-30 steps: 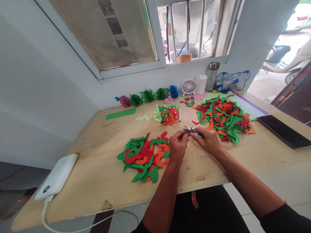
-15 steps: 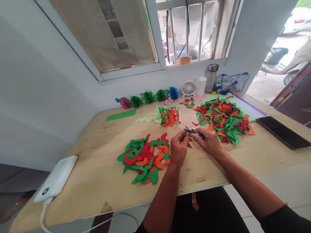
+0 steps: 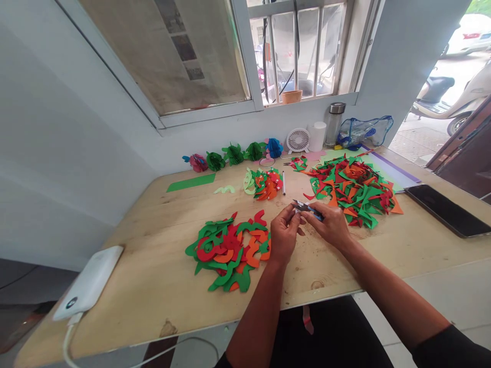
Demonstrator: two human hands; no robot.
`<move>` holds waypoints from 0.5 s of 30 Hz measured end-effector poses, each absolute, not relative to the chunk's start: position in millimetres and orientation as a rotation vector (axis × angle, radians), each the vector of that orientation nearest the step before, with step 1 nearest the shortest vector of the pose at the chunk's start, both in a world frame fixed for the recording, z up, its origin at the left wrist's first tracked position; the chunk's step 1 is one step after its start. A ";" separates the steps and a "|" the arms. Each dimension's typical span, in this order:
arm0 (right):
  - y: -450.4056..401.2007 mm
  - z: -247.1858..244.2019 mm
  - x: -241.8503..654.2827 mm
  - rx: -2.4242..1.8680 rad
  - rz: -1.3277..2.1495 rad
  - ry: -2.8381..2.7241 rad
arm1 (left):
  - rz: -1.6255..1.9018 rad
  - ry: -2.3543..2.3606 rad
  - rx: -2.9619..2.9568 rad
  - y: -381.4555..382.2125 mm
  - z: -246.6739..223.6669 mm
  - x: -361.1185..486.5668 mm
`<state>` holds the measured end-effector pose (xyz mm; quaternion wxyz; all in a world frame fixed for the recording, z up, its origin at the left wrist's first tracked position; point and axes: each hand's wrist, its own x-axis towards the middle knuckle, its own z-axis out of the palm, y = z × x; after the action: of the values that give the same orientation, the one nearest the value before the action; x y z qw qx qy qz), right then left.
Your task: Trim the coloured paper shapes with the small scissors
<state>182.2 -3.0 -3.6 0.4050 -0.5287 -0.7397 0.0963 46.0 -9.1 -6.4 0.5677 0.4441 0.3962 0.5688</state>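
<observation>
My right hand (image 3: 332, 222) is closed around small pliers (image 3: 303, 206) with dark pointed jaws and blue handles. The jaws point left, toward the fingertips of my left hand (image 3: 284, 232). Those fingers are pinched on a small whitish piece (image 3: 297, 210), mostly hidden by the fingers and too small to name. Both hands meet just above the wooden table. Beside my left hand lies a pile of curved red, green and orange cut-out pieces (image 3: 230, 245). Beyond my right hand spreads a larger heap of red, green and orange scraps (image 3: 355, 186).
A smaller pile of cut-outs (image 3: 264, 184) and a white pen (image 3: 283, 183) lie ahead. Paper flowers (image 3: 233, 153), a small fan (image 3: 298, 139) and a glass bottle (image 3: 335, 125) line the wall. A phone (image 3: 448, 208) lies right, a white power bank (image 3: 90, 281) left.
The hands and the pliers have shifted very slightly to the right in the picture. The piles on the table look the same.
</observation>
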 end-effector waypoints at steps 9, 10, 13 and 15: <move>-0.9 -4.8 184.4 -1.340 0.239 -1.854 | 1.412 0.995 1.010 -4.7 -11.6 43.2; -1.1 -4.4 184.2 -1.337 0.246 -1.851 | 1.412 0.996 1.008 -4.8 -11.4 43.3; -1.1 -3.2 183.8 -1.348 0.246 -1.827 | 1.412 0.994 1.003 -5.5 -11.1 44.0; -0.8 -2.7 184.1 -1.362 0.248 -1.821 | 1.414 0.985 0.998 -5.7 -11.1 44.3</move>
<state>184.1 -0.8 -2.7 0.4143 -0.5420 -0.7245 0.0986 44.3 -5.7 -11.1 0.5438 0.4205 0.4152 0.5959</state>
